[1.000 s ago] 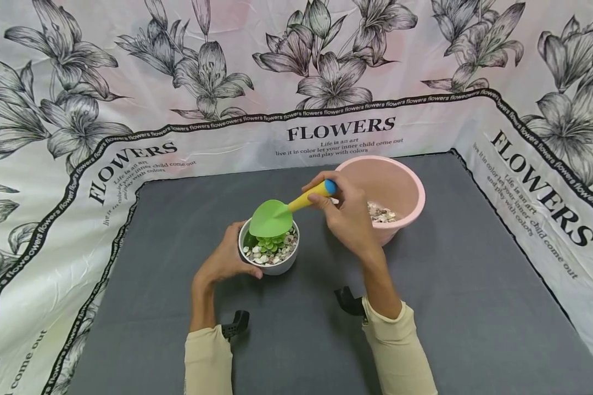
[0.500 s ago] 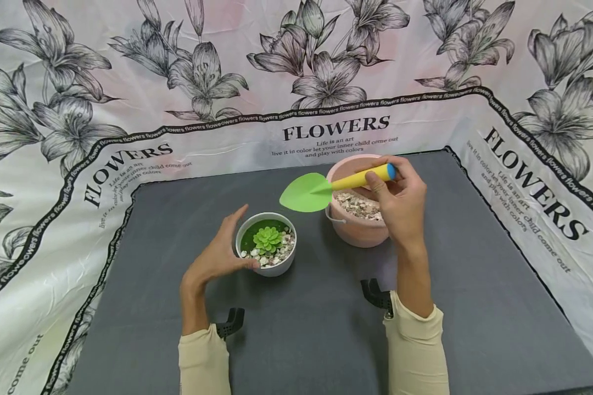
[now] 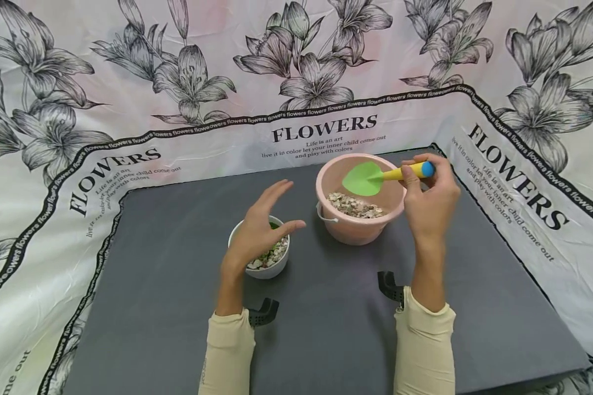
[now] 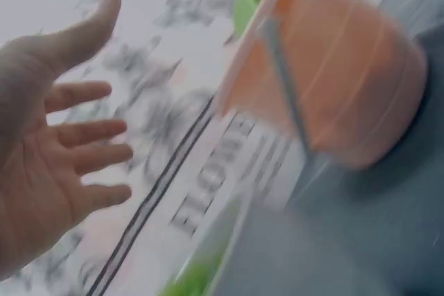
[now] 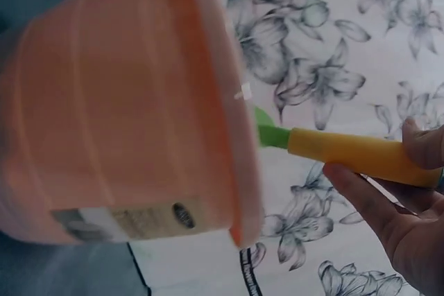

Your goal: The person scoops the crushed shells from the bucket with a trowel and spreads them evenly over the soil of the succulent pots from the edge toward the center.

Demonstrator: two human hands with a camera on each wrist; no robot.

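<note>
In the head view my right hand (image 3: 432,203) grips the yellow handle of a small green trowel (image 3: 364,179), its blade over the mouth of a pink bucket (image 3: 356,233). Whitish pebbles (image 3: 353,206) cover the bucket's bottom. My left hand (image 3: 257,233), fingers spread and holding nothing, hovers above a white pot (image 3: 269,271) and partly hides it. Pebbles and some green of a succulent show inside that pot. The left wrist view has the left hand (image 4: 55,150) apart from both containers. From the right wrist, the thumb and fingers hold the trowel handle (image 5: 361,156).
A grey cloth covers the table (image 3: 321,329). Behind and at the sides hangs a white curtain (image 3: 306,99) with printed flowers and lettering. The bucket has a thin pale handle (image 3: 327,214) hanging on its left side.
My right hand has carried the trowel from above the pot, rightwards, to over the bucket. My left hand has let go of the pot and moved up and to the right.
</note>
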